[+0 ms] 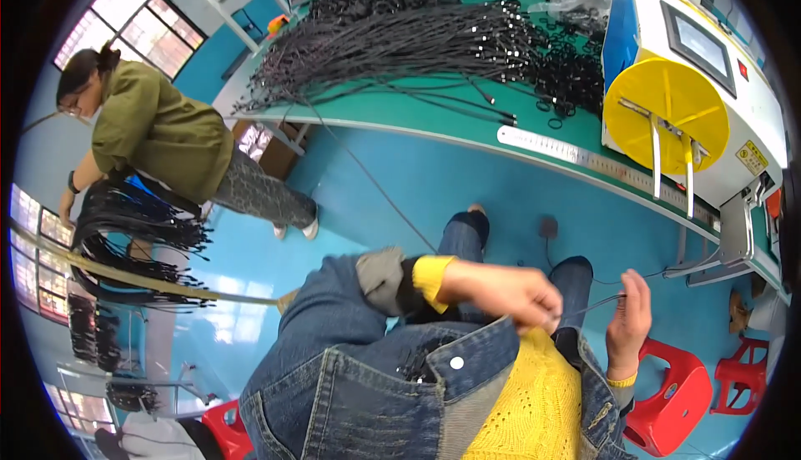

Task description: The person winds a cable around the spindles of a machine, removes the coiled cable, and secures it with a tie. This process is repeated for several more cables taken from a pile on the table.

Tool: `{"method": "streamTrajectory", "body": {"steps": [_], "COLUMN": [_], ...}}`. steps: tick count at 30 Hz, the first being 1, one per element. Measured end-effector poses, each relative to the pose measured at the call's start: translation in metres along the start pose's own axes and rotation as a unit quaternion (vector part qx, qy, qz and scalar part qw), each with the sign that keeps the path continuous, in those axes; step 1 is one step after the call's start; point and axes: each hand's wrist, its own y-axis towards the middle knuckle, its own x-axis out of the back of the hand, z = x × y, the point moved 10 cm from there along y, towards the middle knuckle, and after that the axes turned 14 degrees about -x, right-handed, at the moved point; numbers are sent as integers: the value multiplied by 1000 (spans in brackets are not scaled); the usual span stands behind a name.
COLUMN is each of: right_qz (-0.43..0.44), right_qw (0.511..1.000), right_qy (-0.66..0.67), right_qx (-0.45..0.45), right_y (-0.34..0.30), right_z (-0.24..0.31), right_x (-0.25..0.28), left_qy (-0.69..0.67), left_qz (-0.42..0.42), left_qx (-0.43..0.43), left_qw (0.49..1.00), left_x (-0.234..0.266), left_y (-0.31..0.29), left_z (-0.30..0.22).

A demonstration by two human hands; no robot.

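Seated, wearing a denim jacket point(375, 376) over a yellow knit top point(534, 401). Left hand point(521, 293), reached across from a yellow-cuffed sleeve, closed in a pinch on a thin black cord point(596, 302). Right hand point(627, 314), held upright with fingers loosely curled, gripped the other end of the same cord just beside it; cord stretched short between both hands, above the knees in blue jeans point(467, 235). Ahead, across the blue floor point(400, 176), stood a long green surface point(400, 109) heaped with bundles of black cords point(417, 34). Along its near edge lay a steel ruler point(584, 158). At right, on the same surface, sat a white machine point(709, 68) with a round yellow disc point(663, 113) on its front and a small screen on top. Red plastic stools point(676, 393) beside the right hand, low at right. At left, well apart, bent another person in an olive jacket point(158, 130) over more black cords point(133, 226) hung on a rack.
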Motion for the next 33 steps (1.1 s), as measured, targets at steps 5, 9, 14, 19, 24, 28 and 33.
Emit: {"method": "streamTrajectory", "body": {"steps": [5,9,14,19,24,28,33], "right_qz": [-164,-264,-301,-331,-323,-314,-306], "right_qw": [983,963,950,943,943,942,940], "right_qy": [-62,13,-82,-32,-18,-19,16], "right_qx": [-47,-55,19,-17,-78,-113,-147], "right_y": [0,39,78,100,133,151,126], "right_z": [-11,-2,5,-20,-43,-60,-80], "right_x": [68,95,98,87,65,53,38], "left_qy": [263,454,443,417,419,441,379], "left_qz": [-156,-227,-340,-342,-363,-367,-386], "left_qx": [-193,-322,-314,-285,-282,-245,-267], "left_qw": [932,799,768,792,783,782,798], "left_x": [41,46,98,122,148,159,165], "left_y": [59,65,78,105,116,121,118], "left_z": [-68,-143,-156,-137,-143,-146,-140]}}
